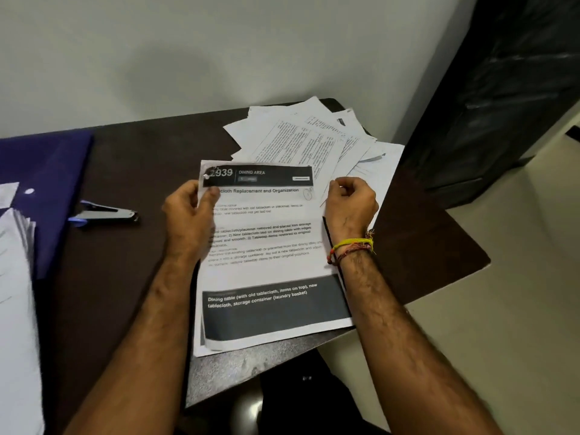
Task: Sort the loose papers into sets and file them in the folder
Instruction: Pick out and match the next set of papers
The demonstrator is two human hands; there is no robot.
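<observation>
Blue folder [47, 183] lies far left of the held set, stapler [103, 211] between them. Left hand [188, 215] pinches the stapled set [263, 246] at its left edge; right hand [350, 202] curls on the right edge. Thin, floppy, light: support both edges. Loose papers [314, 136] behind it will likely slide.

A stapled set [266, 246] (headed "2939 Dining Area") lies mid-table, loose papers [314, 136] fanned behind it, a blue folder [47, 171] at far left under a white stack [15, 277].
</observation>
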